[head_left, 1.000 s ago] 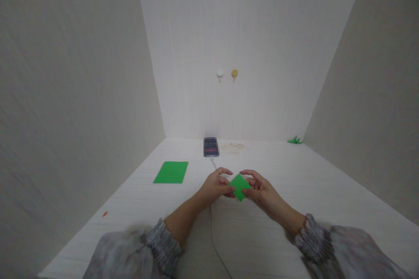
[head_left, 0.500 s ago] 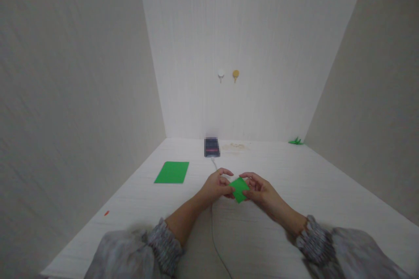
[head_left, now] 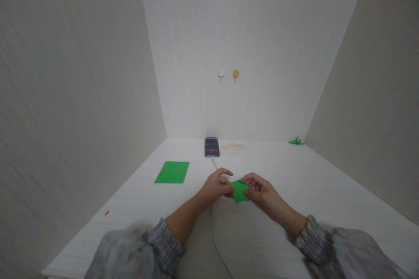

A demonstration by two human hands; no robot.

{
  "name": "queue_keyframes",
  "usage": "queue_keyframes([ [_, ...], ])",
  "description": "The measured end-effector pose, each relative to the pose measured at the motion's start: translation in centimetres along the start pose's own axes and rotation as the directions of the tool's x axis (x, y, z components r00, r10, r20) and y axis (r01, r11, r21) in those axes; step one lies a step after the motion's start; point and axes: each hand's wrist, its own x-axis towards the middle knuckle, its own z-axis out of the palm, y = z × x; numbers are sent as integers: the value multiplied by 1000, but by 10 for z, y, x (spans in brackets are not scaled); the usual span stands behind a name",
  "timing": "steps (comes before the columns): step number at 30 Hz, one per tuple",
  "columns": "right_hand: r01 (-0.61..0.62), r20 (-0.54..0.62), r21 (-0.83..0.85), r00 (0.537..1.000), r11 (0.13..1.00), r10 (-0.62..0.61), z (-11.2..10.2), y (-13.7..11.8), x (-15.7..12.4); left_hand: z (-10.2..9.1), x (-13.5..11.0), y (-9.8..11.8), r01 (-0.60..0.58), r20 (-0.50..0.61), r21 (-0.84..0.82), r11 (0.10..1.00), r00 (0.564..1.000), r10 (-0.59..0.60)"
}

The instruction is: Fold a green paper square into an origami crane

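from afar, i have my left forearm and right forearm slanting inward, wrists near each other. my left hand pinches at the thumb, index finger arched clear; my right hand pinches too, fingers curled.

Your left sleeve and right sleeve are pale grey, with a faint mottled pattern too blurred to resolve. Each is cut full and loose, and narrows to a gathered cuff. Your left cuff and right cuff are ruched in close, crinkled folds, flecked in darker and lighter grey. Each cuff terminates in a short ruffled edge. Beyond this edge, your left forearm, right forearm, left hand and right hand are bare.
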Motion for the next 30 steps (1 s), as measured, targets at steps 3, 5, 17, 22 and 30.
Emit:
queue_keyframes([
  [3, 2, -6, -5, 1000, 1000, -2, 0, 1, 0, 0, -1, 1, 6, 2, 18, 1000, 1000, -6],
  [5, 5, 2, -1, 1000, 1000, -5, 0, 1, 0, 1, -1, 3, 5, -3, 24, 1000, 1000, -5],
  [17, -6, -23, -44, 1000, 999, 5, -1, -2, 0, 0, -1, 2, -9, 20, 41, 999, 1000, 9],
  [22, -11, 13, -2, 1000, 1000, 11, -1, 0, 1, 0, 0, 1, -16, 19, 28, 999, 1000, 15],
  [30, -34, 18, 1, 999, 999, 34, 3, -4, -2, 1, 0, 2, -5, 22, 15, 1000, 1000, 5],
])
